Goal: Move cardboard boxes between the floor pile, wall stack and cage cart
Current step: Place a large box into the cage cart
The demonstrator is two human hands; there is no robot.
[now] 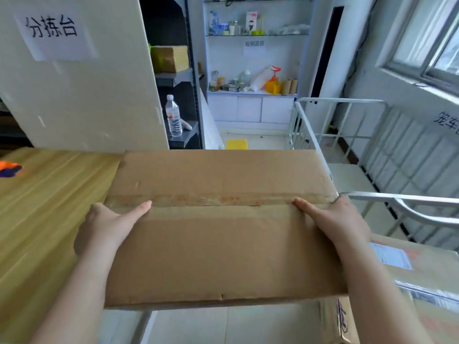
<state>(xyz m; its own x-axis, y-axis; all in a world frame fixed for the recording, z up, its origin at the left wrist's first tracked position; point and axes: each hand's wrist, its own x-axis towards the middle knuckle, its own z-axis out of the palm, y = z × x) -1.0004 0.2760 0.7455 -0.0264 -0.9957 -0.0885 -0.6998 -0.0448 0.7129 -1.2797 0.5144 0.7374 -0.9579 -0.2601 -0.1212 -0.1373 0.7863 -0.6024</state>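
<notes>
Currently I hold wide flat brown cardboard box airborne, left hand and right hand clamping side edges; white metal cage cart at 2 o'clock could snag corner, breaking hold.

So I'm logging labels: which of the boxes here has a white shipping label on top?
The lower box at right, beyond the right hand. The held box, gripped by both hands, left, shows only tape.

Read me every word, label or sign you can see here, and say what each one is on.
"分拣台": white paper sign on the white panel.
"笼车", cut off by the frame: sign on the right wall.
Small paper notice on the white shelf unit: blurred.
White shipping label on the lower cardboard box: unreadable.
Clear plastic water bottle label: unreadable.
</notes>
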